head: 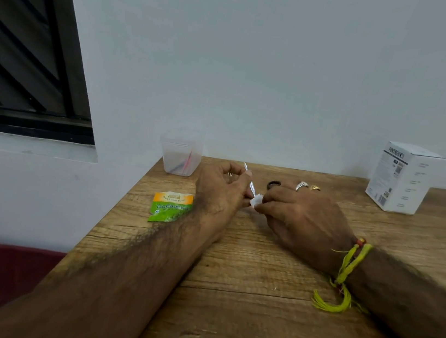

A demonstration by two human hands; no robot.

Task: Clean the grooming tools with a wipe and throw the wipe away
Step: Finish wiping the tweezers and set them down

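Centrally, over a wooden table (254, 302), two bare hands work together. Left hand (220, 190) pinches a thin metal grooming tool (249, 180) between thumb and fingertips, its point tilted upward. Right hand (305, 219) pinches a small white wipe (256, 201) around the tool's lower end. Left of the left hand lie a green-orange sachet (171, 207) and a clear plastic cup (180, 157)

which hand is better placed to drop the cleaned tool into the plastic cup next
Left. The left hand already pinches the thin metal tool and sits closest to the clear plastic cup at the table's far left. The right hand is busy holding the wipe.
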